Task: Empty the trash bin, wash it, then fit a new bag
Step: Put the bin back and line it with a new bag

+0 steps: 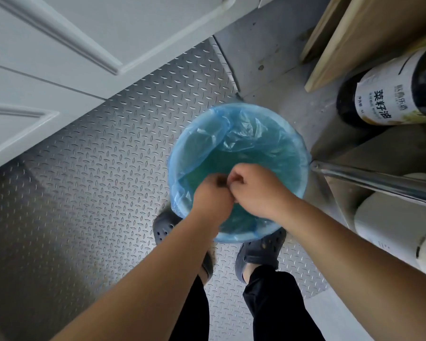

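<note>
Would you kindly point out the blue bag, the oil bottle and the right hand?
blue bag (202, 143): head view, its loose fold inside the bin.
oil bottle (384, 99): head view, its white label.
right hand (256, 190): head view, the back of the fist.

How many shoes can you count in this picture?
2. The left shoe is on the metal floor, partly behind the left arm; the right shoe is just below the bin. Both are partly hidden.
</note>
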